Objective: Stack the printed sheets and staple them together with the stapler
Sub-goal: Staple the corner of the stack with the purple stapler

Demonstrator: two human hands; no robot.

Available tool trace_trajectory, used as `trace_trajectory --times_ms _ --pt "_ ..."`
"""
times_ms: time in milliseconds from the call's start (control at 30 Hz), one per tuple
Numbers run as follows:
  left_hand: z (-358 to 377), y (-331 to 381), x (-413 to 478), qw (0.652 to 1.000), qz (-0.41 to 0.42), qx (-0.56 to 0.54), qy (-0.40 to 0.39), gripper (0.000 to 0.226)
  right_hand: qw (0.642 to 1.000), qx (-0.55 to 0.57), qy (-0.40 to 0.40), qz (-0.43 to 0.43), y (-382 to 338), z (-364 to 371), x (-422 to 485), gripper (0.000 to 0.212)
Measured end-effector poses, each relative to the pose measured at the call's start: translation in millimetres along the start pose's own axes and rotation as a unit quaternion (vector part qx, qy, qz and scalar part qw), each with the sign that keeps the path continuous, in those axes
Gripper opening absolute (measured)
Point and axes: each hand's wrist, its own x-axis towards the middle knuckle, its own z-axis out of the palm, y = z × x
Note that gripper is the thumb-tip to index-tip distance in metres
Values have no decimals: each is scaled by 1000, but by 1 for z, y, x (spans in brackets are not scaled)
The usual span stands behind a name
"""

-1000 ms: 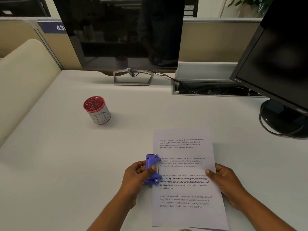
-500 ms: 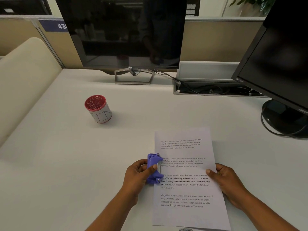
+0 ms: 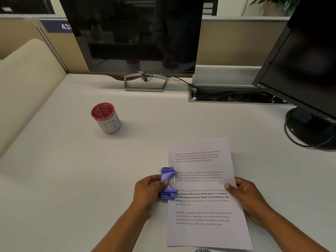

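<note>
The printed sheets lie flat on the white bench, text facing up. The left hand grips a purple stapler set against the left edge of the sheets, thumb on top of it. The right hand holds the right edge, thumb pressing on the paper. A red cup stands well apart to the far left. Two dark monitors, one at the back and another at the right, stand on the bench.

A purple stapler straddles the left edge of the flat-lying printed sheets.
</note>
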Motion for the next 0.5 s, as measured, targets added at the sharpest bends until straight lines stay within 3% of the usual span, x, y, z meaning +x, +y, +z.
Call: trace_trajectory --times_ms 67,167,267,300,400,500 --pt "0 0 0 1000 1 -2 -1 25 1000 -1 -8 0 0 -1 0 71" --pt "-2 3 -2 1000 -7 2 -14 26 1000 11 -4 3 0 -3 1 36" --pt "-5 8 -4 998 -21 11 -53 32 1000 -7 -7 -5 0 -2 1 64" --pt "-6 9 -6 998 -19 16 -60 35 1000 -7 -8 -6 0 -1 0 61" --pt "-4 9 -9 998 -4 33 -53 46 1000 -9 3 7 -1 -2 1 22" --pt "-2 8 -12 998 6 41 -42 51 999 -28 14 13 -2 -1 0 21"
